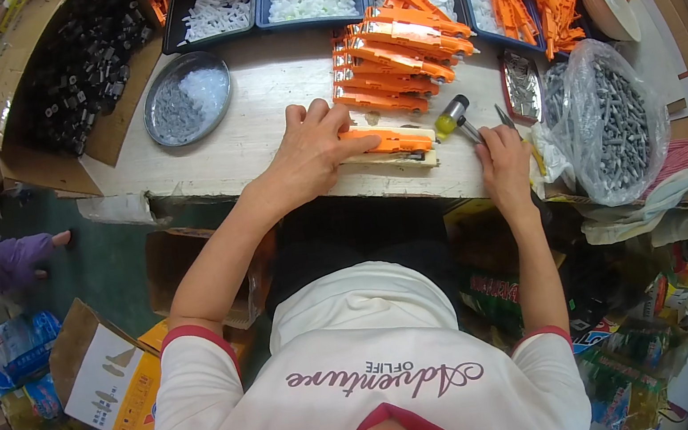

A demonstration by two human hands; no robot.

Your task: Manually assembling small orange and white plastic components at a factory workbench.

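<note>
Pale, worn workbench bears an orange part on a cream block. Left of that part, the left hand lays its forefinger upon it; I cannot tell whether its thumb grips. Right of the part, the right hand clasps a mallet. A stray blow could bruise that forefinger.

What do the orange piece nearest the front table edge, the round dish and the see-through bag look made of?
Orange piece: probably hard plastic, from its even, bright colour and slight sheen.
Round dish: grey and smooth with a paler rim, perhaps metal, though plastic is possible.
Bag: thin, clear plastic film, judging by its wrinkles and glints.
</note>
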